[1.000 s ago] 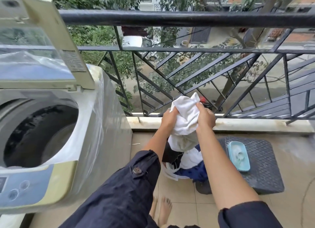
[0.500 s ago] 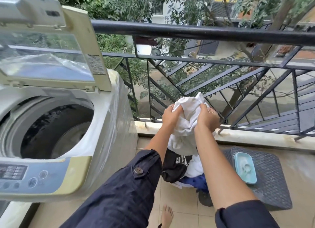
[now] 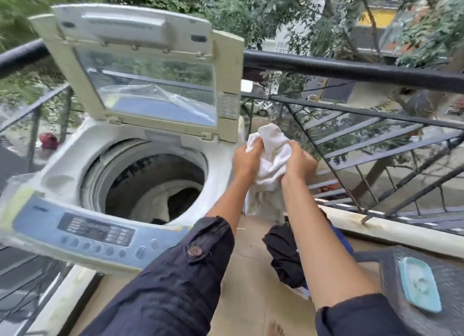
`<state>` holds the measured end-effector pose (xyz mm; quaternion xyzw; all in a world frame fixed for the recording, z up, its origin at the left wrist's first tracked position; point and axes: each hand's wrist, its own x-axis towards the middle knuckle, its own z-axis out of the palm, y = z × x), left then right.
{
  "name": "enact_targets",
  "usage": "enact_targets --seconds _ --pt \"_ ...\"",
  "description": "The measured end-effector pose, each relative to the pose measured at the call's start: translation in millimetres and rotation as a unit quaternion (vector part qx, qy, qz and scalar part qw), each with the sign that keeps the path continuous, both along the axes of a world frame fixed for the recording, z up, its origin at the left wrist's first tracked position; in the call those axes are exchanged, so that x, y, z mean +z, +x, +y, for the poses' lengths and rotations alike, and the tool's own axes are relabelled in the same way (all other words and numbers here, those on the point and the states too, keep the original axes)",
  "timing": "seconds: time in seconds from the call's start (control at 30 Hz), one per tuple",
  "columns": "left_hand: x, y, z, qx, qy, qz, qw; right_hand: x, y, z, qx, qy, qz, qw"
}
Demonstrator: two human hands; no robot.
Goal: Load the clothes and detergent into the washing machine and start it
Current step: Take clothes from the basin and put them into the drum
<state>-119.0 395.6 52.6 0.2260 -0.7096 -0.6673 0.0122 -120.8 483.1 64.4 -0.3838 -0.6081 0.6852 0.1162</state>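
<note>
Reaching out past the right front corner of the washing machine, two arms in dark sleeves are carrying laundry. Low to the machine's right, a heap of dark clothes is waiting on the floor, with a blue dish lying further right on a dark stool. Above that heap, just beside the machine's right rim, the left hand and right hand are clamping together on a white cloth, fists close, probably bunching it so nothing is dragging on the way over. The cloth is hanging with its long axis upright, crumpled top sticking up above the fists, loose tail pointing at the floor. It is not yet over the tub, where some laundry is already lying. Behind the tub the lid is standing open, and a railing is running behind the machine.
</note>
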Motion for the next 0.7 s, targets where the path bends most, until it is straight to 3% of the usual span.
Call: enact_targets --seconds 0.4,0.7 --pt "9.6 12.1 -196.2 0.12 -0.014 -0.003 0.993 7.0 -4.0 -195.8 0.121 -0.072 0.0 0.99" --pt "-5.6 22.2 -283.4 0.226 -0.028 -0.015 0.974 -18.1 -4.9 -273.4 0.273 -0.138 -0.067 0.95"
